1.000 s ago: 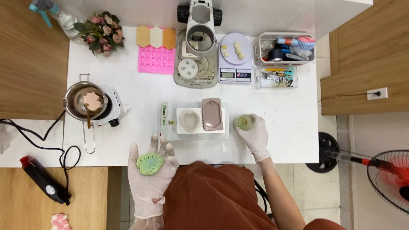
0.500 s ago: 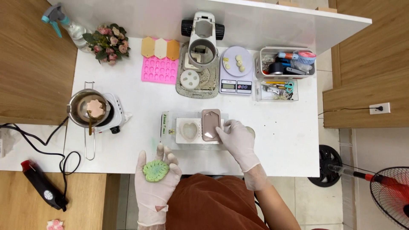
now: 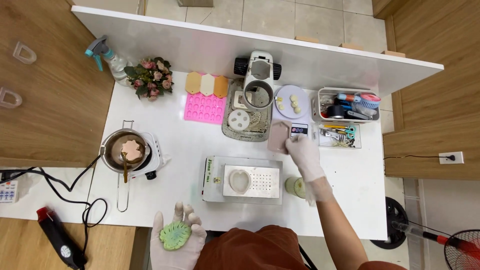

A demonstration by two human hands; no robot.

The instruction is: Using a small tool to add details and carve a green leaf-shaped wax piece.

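My gloved left hand lies palm up at the table's near edge with a green leaf-shaped piece resting on it. My gloved right hand reaches over the table and grips a mauve oblong mould, lifted toward the digital scale. Below it sits the metal tray with a white heart-shaped mould still on it. A small glass jar of greenish liquid stands to the tray's right, beside my forearm.
A melting pot with a pink flower-shaped piece sits on a small hotplate at the left. Farther back are a pink silicone mould, a flower bunch, a spray bottle, a press-like machine and a tool organiser. A heat gun lies lower left.
My right hand left the jar, took hold of the mauve mould on the tray and lifted it away toward the scale. The view tilted to take in more of the far side of the table.
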